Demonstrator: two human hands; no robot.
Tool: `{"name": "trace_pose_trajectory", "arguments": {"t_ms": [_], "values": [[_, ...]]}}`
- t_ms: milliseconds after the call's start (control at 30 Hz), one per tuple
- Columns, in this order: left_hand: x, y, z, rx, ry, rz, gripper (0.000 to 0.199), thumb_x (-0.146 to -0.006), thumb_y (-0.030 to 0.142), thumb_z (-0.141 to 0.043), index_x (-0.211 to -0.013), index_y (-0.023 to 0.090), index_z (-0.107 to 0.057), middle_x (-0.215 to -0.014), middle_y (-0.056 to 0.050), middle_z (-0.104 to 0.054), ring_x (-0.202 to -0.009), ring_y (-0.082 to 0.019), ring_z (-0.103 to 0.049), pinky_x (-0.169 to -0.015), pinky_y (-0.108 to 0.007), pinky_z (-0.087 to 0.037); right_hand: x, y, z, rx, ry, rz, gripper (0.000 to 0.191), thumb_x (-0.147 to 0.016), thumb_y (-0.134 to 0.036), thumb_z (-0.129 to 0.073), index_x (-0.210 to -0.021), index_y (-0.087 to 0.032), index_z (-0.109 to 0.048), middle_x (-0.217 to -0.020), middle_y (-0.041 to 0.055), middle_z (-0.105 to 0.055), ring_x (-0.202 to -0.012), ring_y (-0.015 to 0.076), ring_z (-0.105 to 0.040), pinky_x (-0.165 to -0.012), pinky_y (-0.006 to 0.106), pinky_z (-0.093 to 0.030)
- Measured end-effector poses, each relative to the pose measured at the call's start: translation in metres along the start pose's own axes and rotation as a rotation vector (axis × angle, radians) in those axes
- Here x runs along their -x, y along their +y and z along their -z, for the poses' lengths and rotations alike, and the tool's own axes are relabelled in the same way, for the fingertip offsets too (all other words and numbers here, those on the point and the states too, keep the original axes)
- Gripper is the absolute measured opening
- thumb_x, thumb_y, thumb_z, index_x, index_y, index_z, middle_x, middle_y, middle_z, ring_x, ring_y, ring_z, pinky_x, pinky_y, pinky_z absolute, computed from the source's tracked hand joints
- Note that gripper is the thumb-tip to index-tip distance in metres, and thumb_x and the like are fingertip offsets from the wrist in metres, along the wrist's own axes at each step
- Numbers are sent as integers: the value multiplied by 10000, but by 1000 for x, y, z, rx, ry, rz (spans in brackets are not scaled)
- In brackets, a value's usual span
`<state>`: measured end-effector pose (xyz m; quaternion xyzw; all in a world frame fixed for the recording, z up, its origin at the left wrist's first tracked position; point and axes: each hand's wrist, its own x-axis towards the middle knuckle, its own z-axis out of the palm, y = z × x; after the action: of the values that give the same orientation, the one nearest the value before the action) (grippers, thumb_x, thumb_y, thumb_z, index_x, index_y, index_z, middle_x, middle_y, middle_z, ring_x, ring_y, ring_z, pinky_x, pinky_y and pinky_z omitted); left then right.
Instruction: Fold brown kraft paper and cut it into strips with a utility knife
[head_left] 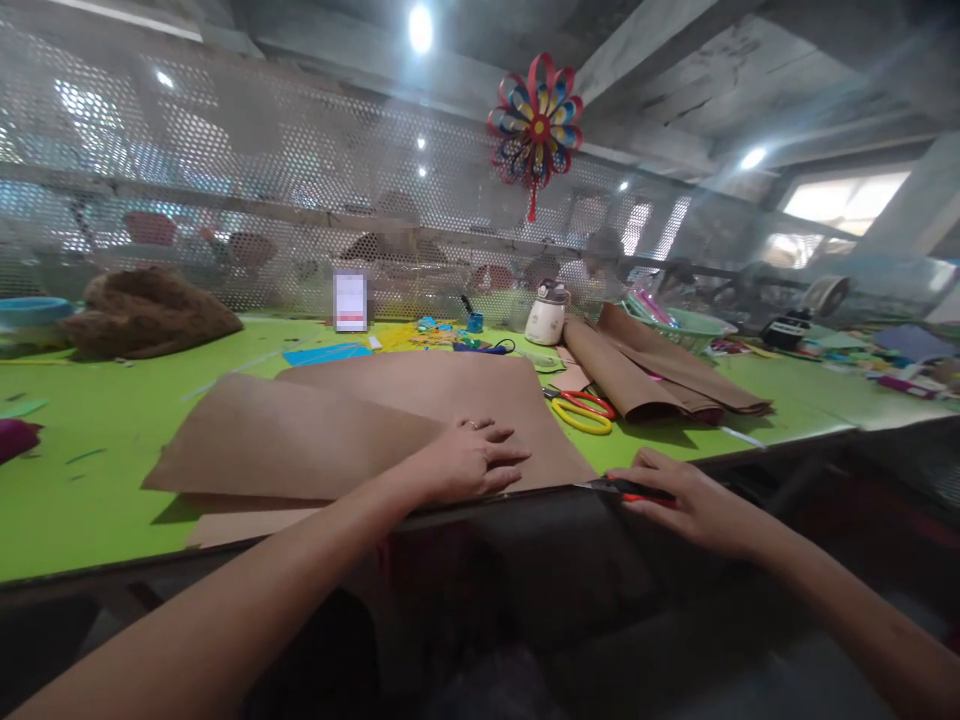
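Note:
A large sheet of brown kraft paper (480, 385) lies folded over on the green table, its left part bulging up. My left hand (476, 460) rests palm down on the paper near the table's front edge, fingers spread. At the paper's front right corner, my right hand (686, 500) is closed round a knife (634, 490) with a black and red handle. Its thin metal blade points left, at the paper's edge; whether it touches the paper I cannot tell. Two pairs of scissors, one with yellow handles (589, 418) and one with red handles (592, 400), lie just beyond.
Rolled brown paper (637, 375) lies to the right, beside a white bottle (546, 315) and a green basket (686, 325). Blue paper (328, 354), yellow scraps and a lit phone (350, 302) are at the back. A brown bundle (154, 312) sits left. A paper flower (536, 125) hangs above.

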<state>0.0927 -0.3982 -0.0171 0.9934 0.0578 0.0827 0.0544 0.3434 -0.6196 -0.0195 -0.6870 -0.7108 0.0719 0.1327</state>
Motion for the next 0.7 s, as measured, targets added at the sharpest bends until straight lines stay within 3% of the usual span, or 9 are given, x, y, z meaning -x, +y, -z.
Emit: {"name": "trace_pose_trajectory", "arguments": {"t_ms": [233, 700], "values": [[1, 1, 0, -55, 10, -20, 438, -954, 512, -338, -1315, 342, -517, -1419, -57, -469, -1296, -298, -411, -1040, -460, -303, -21, -25, -8, 11, 23, 67, 282, -921, -364, -484, -1091, -204, -642, -1039, 99, -548, -954, 216, -564, -868, 358, -460], [0, 1, -3, -36, 15, -1, 417, -975, 469, -297, -1317, 355, -508, -1422, -48, -466, -1303, -292, -400, -1030, -465, -313, -29, -45, -9, 29, 11, 86, 325, -927, -380, -468, -1125, -188, -639, -1093, 124, -569, -978, 227, -577, -871, 364, -472]]}}
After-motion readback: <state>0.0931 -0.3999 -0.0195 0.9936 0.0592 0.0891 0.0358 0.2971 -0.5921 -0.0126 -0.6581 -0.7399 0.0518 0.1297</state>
